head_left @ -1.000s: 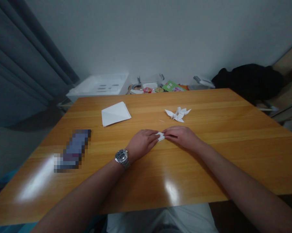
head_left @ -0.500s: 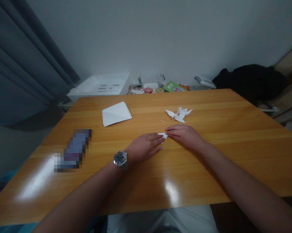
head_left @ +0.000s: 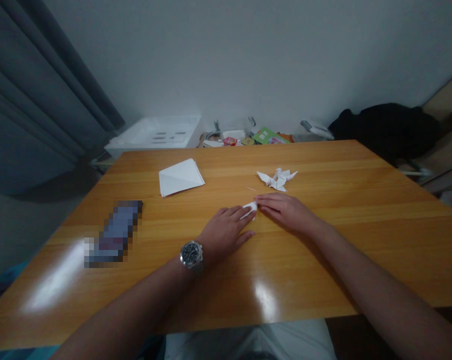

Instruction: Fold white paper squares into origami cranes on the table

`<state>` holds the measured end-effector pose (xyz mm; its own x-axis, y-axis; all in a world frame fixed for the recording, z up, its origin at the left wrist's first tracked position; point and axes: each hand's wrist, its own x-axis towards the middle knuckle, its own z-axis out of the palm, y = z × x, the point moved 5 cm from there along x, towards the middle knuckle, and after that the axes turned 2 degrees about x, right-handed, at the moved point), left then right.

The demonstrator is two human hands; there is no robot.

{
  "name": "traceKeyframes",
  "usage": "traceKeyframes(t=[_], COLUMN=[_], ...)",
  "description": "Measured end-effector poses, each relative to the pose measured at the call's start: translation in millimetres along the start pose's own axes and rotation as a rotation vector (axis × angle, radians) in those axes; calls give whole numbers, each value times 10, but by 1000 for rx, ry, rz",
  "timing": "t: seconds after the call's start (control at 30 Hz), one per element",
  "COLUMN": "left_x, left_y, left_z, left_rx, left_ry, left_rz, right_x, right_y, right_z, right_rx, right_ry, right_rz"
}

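Note:
A small piece of folded white paper (head_left: 251, 207) lies on the wooden table, partly covered by fingers. My left hand (head_left: 226, 231) rests flat, its fingers stretched over the paper and holding it down, with the thumb spread apart. At the paper's right end, my right hand (head_left: 284, 207) has its fingers close together, the tips on the edge of the paper. Just beyond the hands sits a white origami crane (head_left: 277, 179) with its wings spread. Between crane and hands is a thin white sliver (head_left: 252, 188).
A stack of white paper (head_left: 181, 177) lies at the back left of the table (head_left: 323, 165). Nearer on the left is a blurred-out phone-like object (head_left: 116, 232). Behind the far edge stand a white plastic tray (head_left: 158, 127) and assorted small items, including a green packet (head_left: 268, 136).
My left hand has turned slightly, its thumb now further from the fingers. The folded paper has shifted a little up and tilted; my right fingertips stay at its end.

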<state>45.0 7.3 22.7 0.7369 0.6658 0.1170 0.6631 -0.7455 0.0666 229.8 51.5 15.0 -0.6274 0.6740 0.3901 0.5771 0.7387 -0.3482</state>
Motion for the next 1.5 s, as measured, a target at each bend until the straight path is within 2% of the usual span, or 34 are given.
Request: traceKeyframes(t=[0.33, 0.77, 1.0, 1.37, 1.5], left_x=[11, 20, 13, 6, 11], left_y=[-2, 42, 75, 112, 121], left_z=[10, 20, 28, 49, 37], left_rx=[-13, 14, 45, 72, 68], left_ry=[-19, -30, -19, -16, -14], left_rz=[-1, -7, -14, -32, -32], right_x=[2, -44, -78, -153, -170], right_y=[-19, 56, 66, 25, 19], right_z=[12, 31, 50, 71, 69], right_rx=[23, 33, 76, 27, 3], right_ry=[-116, -190, -203, -335, -341], right_rz=[23, 73, 66, 47, 31])
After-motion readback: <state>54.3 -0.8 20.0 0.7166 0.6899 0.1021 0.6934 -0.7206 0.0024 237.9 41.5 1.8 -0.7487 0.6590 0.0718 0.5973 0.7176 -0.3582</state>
